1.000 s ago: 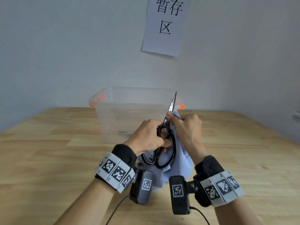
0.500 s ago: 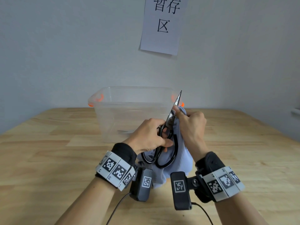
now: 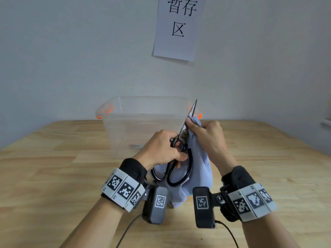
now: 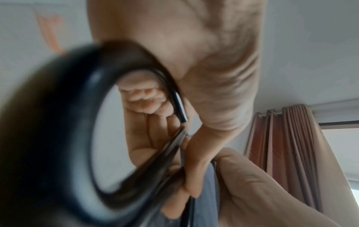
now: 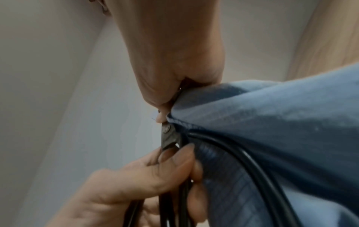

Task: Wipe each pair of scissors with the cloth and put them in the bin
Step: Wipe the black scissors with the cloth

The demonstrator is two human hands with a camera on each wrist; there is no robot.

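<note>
Black-handled metal scissors [image 3: 180, 154] stand blades-up over the table, tip pointing up and slightly right in front of the bin. My left hand [image 3: 162, 148] grips them just below the pivot; the big handle loop [image 4: 58, 122] fills the left wrist view. My right hand [image 3: 206, 135] pinches a light blue cloth [image 3: 198, 167] around the blades above the pivot [image 5: 167, 129]; the cloth [image 5: 272, 122] hangs down behind the handles. A clear plastic bin [image 3: 143, 126] with orange latches stands behind the hands.
The wooden table [image 3: 53, 176] stretches to both sides of the hands. A paper sign [image 3: 177, 27] hangs on the wall above the bin. Curtains [image 4: 291, 145] show in the left wrist view. A faint thin object lies on the bin floor [image 3: 135, 145].
The right hand with the cloth has slid up the blades from the pivot toward the tip, and the scissors have tilted a little to the right. The left hand keeps its grip.
</note>
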